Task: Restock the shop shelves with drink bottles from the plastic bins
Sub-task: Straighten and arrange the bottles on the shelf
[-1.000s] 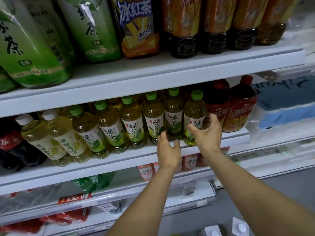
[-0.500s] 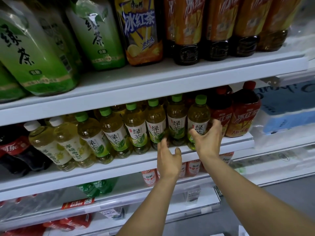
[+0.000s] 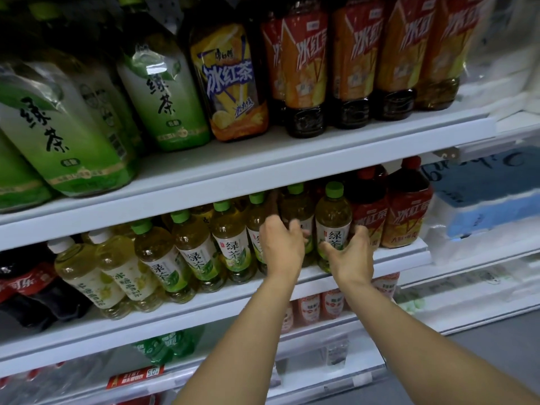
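left hand (image 3: pixel 282 247): rose off shelf edge (image 3: pixel 222 299) | fingers (image 3: pixel 294 227): now curled round a green-tea bottle (image 3: pixel 296 204)

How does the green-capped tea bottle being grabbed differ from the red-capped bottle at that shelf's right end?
The green-capped clear plastic bottle holds pale yellow-green tea; the red-capped plastic bottle holds dark tea. The green-capped bottle's label is white and green; the red-capped bottle's is red-orange. The right hand grips the green-capped bottle; no hand touches the red-capped bottle. Both stand upright on the white shelf.

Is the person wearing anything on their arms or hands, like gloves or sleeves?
No. The left hand and right hand have no gloves, and no sleeve covers either forearm as far as the view shows. No watch, bracelet or ring is visible.
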Demonstrator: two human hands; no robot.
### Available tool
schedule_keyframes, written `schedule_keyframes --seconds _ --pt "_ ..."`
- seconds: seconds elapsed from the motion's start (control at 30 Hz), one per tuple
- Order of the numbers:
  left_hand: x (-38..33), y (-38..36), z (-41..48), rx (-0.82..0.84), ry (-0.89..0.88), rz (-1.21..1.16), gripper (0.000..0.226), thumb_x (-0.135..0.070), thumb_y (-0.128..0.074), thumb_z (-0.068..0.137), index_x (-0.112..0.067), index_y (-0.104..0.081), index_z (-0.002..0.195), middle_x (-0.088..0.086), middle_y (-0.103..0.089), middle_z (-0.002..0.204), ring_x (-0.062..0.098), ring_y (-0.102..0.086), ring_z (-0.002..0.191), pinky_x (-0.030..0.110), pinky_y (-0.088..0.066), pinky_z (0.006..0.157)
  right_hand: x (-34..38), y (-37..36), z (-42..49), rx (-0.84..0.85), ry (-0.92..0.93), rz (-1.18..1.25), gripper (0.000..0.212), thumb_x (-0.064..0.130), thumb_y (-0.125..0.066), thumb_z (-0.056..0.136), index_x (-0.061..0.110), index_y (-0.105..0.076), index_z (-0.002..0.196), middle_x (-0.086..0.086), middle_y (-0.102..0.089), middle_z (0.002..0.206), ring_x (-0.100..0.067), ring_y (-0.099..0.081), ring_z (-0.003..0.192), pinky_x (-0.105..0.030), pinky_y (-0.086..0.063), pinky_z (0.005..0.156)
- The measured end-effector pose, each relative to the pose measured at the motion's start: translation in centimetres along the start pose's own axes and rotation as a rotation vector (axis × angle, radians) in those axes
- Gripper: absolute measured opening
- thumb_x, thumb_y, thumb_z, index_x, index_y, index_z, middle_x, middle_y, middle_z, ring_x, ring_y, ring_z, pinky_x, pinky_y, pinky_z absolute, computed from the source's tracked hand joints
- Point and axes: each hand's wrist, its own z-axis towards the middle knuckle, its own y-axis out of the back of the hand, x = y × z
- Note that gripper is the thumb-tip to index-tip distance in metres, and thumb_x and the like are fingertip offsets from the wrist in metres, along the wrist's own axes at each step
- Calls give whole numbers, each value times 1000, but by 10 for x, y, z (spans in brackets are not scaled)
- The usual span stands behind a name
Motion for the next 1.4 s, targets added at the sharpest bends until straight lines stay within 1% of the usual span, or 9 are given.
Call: schedule_keyframes --seconds 0.13,0.23,0.33,0.43,0.77,0.9,1.0,1.2,1.4 --pt "-23 -1 14 173 176 24 19 -16 -45 102 -9 -63 100 9 -74 82 5 -63 52 18 -51 52 0 1 0 -6 -2 -32 47 27 -80 79 10 -49 110 -10 -61 114 -31 -57 109 -40 -47 79" --pt "-35 -3 23 276 273 88 28 -27 -39 106 -12 -58 91 7 -73 84 16 -68 71 28 -58 78 0 2 1 -11 0 -37 46 27 -80 79 10 -52 111 -10 -62 111 -31 -58 107 -36 -43 74" --pt "-37 -1 26 344 323 245 38 -19 -38 106 -6 -67 84 4 -72 89 12 -66 79 19 -54 74 -1 2 0 -17 12 -22 46 27 -81 79 9 -52 110 -11 -64 109 -32 -59 104 -35 -44 75" --pt "-29 1 24 236 187 373 25 -15 -47 101 -1 -66 108 13 -72 107 28 -66 107 39 -51 96 -2 2 0 -25 25 2 46 26 -82 78 8 -53 110 -12 -65 107 -31 -60 102 -34 -45 76" --pt "-14 4 16 55 -103 288 27 -9 -52 94 -8 -57 120 21 -69 94 39 -70 85 48 -57 80 -9 -12 2 -52 47 27 45 27 -80 79 8 -53 109 -11 -63 108 -33 -59 104 -42 -51 83" --pt "2 2 4 -14 -197 194 25 -31 -57 97 -9 -59 107 9 -68 91 17 -67 83 36 -56 74 -9 -15 -7 -119 36 88 58 18 -80 80 5 -47 125 -13 -51 126 -31 -55 114 -42 -49 90" --pt "26 2 -30 -77 -338 99 26 -28 -57 98 -16 -51 120 -3 -50 106 -1 -52 81 12 -44 67 -18 -18 -12 -117 -15 93 43 20 -80 80 10 -48 106 -7 -52 108 -29 -57 100 -40 -50 77" --pt "86 -17 -46 407 -137 306 41 -21 -50 102 -28 -46 142 -9 -42 146 11 -42 134 29 -37 111 -43 -16 -6 57 -43 -38 26 22 -68 92 9 -54 75 1 -53 67 -10 -46 61 -28 -28 51" --pt "93 -21 -37 446 -65 310 53 -21 -52 102 -28 -35 152 -9 -31 157 13 -32 143 32 -30 118 -48 -16 12 105 -25 -195 19 25 -58 97 15 -52 81 -6 -59 78 -29 -56 77 -37 -44 68"
